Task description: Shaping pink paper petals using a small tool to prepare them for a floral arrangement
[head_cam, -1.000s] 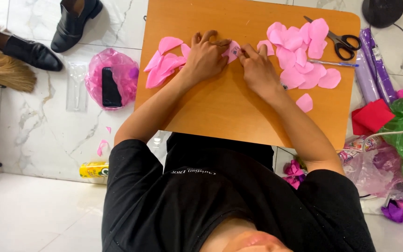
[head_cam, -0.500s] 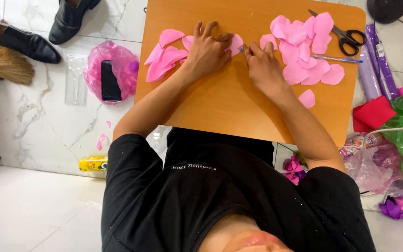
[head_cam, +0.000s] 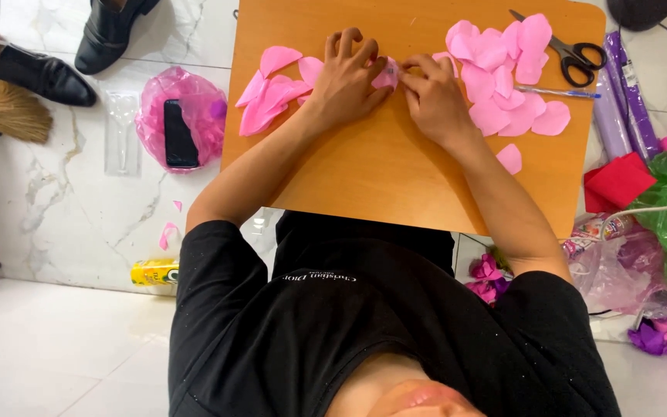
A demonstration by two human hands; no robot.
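— Pink paper, a small folded piece (head_cam: 387, 75), sits pinched between both hands near the far middle of the wooden board (head_cam: 395, 185). How do the arms lie?

— Both forearms stretch forward and converge. The left hand (head_cam: 347, 77) lies knuckles up, fingers curled narrow onto the piece; the right hand (head_cam: 434, 96) meets it, fingertips closed on the same piece.

— And around them?

— Cut pink petals (head_cam: 272, 93) lie just left of the left hand; a larger petal heap (head_cam: 503, 85) lies right, with scissors (head_cam: 573, 52) and a pen (head_cam: 557, 93) beside it. The board rests over a white marble floor (head_cam: 63, 224), where a phone (head_cam: 179, 133) lies on a pink bag.

— Anything unclear?

— The piece's shape is mostly hidden under the fingers.
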